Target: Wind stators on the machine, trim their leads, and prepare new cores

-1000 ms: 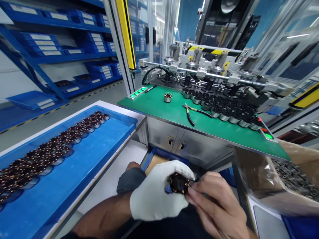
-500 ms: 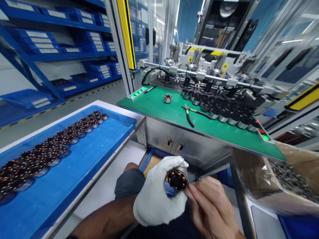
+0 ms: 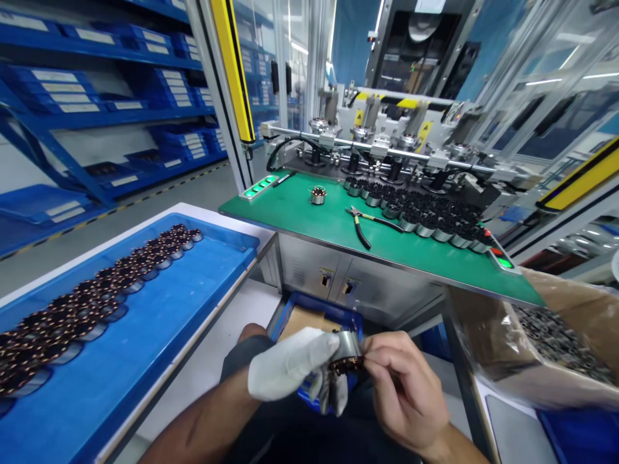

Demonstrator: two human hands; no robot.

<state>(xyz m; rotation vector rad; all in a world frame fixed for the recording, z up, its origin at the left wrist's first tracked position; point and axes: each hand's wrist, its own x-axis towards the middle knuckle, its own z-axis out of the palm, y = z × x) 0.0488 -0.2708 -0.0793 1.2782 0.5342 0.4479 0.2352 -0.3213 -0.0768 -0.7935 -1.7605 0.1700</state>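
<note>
My left hand [image 3: 294, 364], in a white glove, is closed round a motor stator [image 3: 349, 348]. The stator is tilted, its smooth metal ring up and its copper windings facing down. My bare right hand [image 3: 403, 383] is at the stator's right side, thumb and fingers pinched together against its winding edge. Whatever lies between those fingertips is too small to make out. On the green worktop [image 3: 290, 216] stands another wound stator [image 3: 318, 195] with loose wire ends. Side cutters [image 3: 362, 225] with black and yellow handles lie open near it.
Rows of unwound stators [image 3: 416, 206] stand before the winding machine [image 3: 377, 138]. At left, a blue tray [image 3: 193, 290] holds many wound stators [image 3: 111, 283]. A plastic-lined carton [image 3: 503, 341] of parts is at right. Below the worktop sits a blue bin [image 3: 290, 309].
My left hand has turned the stator over, from windings facing me to windings facing down. My right hand has stayed pinched at its edge. The view has shifted slightly.
</note>
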